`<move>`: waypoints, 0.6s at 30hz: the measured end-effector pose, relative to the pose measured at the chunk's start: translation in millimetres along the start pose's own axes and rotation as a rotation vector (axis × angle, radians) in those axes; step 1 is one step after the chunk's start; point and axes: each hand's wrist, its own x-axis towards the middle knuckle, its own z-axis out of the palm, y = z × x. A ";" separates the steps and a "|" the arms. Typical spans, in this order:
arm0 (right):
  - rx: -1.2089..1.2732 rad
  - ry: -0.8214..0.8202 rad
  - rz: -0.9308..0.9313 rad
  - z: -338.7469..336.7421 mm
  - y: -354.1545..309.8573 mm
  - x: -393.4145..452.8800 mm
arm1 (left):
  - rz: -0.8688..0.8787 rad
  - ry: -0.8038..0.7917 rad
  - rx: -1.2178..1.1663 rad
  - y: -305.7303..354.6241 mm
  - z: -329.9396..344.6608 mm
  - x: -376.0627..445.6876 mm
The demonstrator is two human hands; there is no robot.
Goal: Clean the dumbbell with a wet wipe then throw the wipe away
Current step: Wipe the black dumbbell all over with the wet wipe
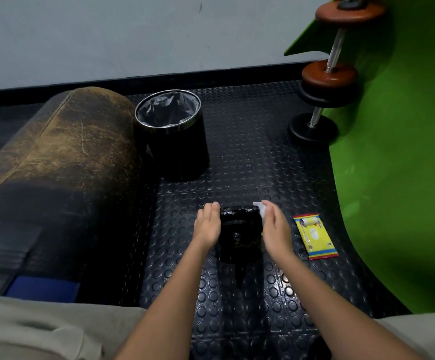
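While my left hand [208, 226] steadies the black dumbbell [239, 233] with straight fingers, standing mid-floor on the studded rubber mat [250, 162], my right hand [276, 233] presses the white wipe [260, 210] against its far side, fingers flat. I'd rub firmly around the whole head, then drop the wipe in the bin [171, 131] near the mat's back edge.

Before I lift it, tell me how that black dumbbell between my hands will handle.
The dumbbell is probably heavy for its size: it looks solid and bulky. Its glossy, wet-looking surface may be slippery. The left hand steadies one side while the right hand presses the wipe against the other.
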 end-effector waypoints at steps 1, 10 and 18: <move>0.093 -0.025 0.128 0.5 -1.1 3.3 | -0.003 -0.001 -0.001 -0.3 -0.4 0.4; 0.161 0.043 0.217 13.1 -12.4 13.3 | -0.018 0.009 -0.019 -0.3 -0.5 2.3; -0.251 0.039 -0.475 17.8 3.9 -1.1 | -0.021 0.019 -0.024 -0.3 0.6 3.2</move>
